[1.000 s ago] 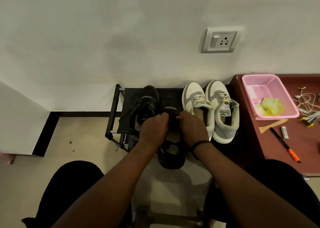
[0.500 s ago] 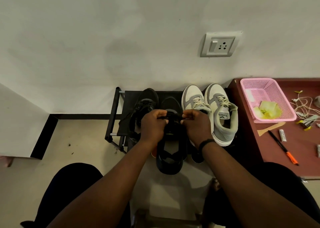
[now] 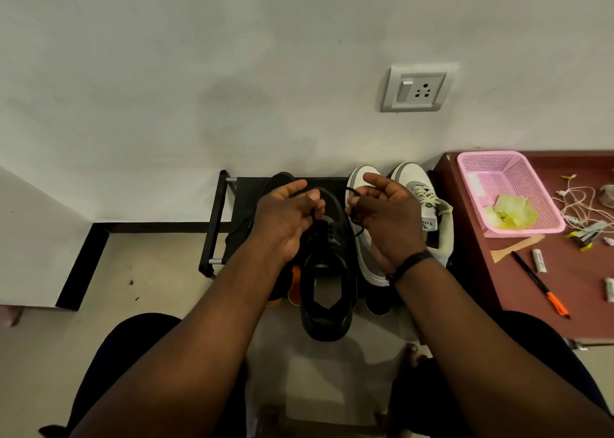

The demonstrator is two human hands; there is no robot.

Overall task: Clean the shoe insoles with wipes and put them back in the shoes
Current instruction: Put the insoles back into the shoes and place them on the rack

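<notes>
— Both hands have drawn apart since half a second ago, haven't they? They were knuckle to knuckle over the black shoe (image 3: 327,271) then.

— Yes. Now the left hand (image 3: 285,220) and right hand (image 3: 387,216) sit apart, each pulling a black lace (image 3: 354,220) outward from the shoe's tongue.

— How are the fingers set?

— Left thumb and curled fingers pinch one lace end just above the eyelets. Right fingers are curled round a loop of lace, the thumb raised. A dark band (image 3: 410,265) circles the right wrist.

— And the shoe itself?

— It hangs toe-first over the front edge of the rack (image 3: 216,225), heel toward the person, opening upward. Whether an insole lies inside I cannot tell; the inside is too dark.

— Its partner?

— Another black shoe (image 3: 262,211) rests on the rack's left part, mostly behind the left hand. A grey-and-white pair (image 3: 428,205) stands at the rack's right end, toes to the wall, the nearer one partly behind the right hand.

— Anything orange?

— Something orange (image 3: 294,288) shows below the rack's front edge, beside the black shoe; I can't make out what.

— Right side?

— A brown table (image 3: 531,291) stands just beside the rack. A pink basket (image 3: 508,188) at its back left corner holds a crumpled yellow-green wipe (image 3: 510,211). An orange-tipped pen (image 3: 540,286) lies toward the front edge, white cables (image 3: 578,205) toward the right edge.
</notes>
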